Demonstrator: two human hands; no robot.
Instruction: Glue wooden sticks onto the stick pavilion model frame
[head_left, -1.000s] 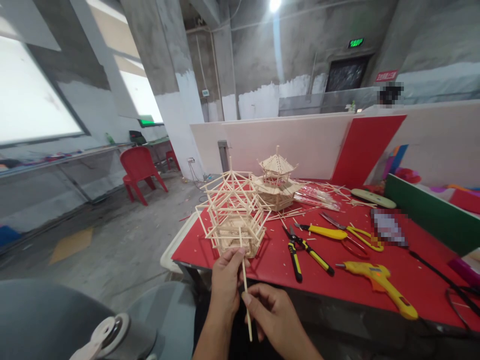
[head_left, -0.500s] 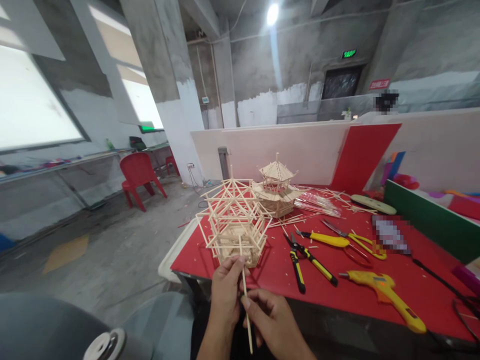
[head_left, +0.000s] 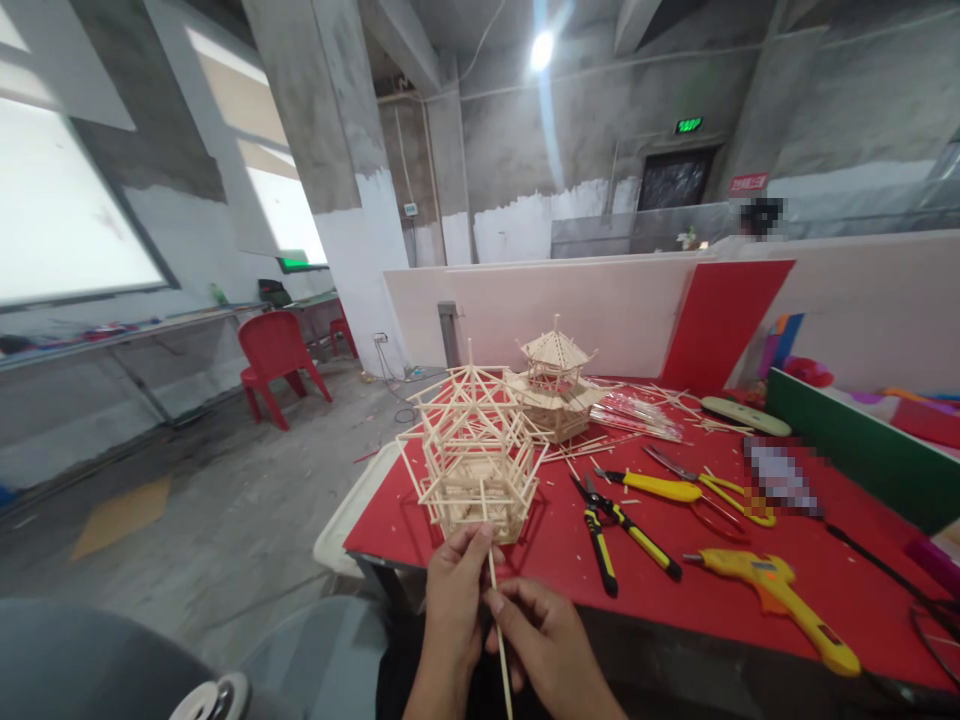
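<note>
A thin wooden stick [head_left: 503, 655] runs between my two hands at the table's front edge. My left hand [head_left: 459, 590] pinches its upper part between thumb and fingers. Lower down, my right hand [head_left: 541, 630] grips the same stick, its thumb on top and the other fingers curled beneath. Just beyond my fingertips stands an open pavilion frame [head_left: 474, 440] built of wooden sticks; the stick's far end overlaps its base in view, and I cannot tell whether they touch. A more finished pavilion model [head_left: 559, 385] with a covered, tiered roof stands behind it.
On the red tabletop [head_left: 525, 565] to the right lie black-and-yellow pliers [head_left: 619, 530], a yellow-handled cutter [head_left: 656, 485], yellow scissors [head_left: 731, 495] and a yellow glue gun [head_left: 780, 590]. Loose sticks [head_left: 637, 413] lie behind. A green board [head_left: 855, 450] stands at right, a red chair [head_left: 279, 355] at left.
The view has shifted slightly, so the scene sits a little lower. Both hands keep their hold on the stick, with hardly any movement relative to the frame.
</note>
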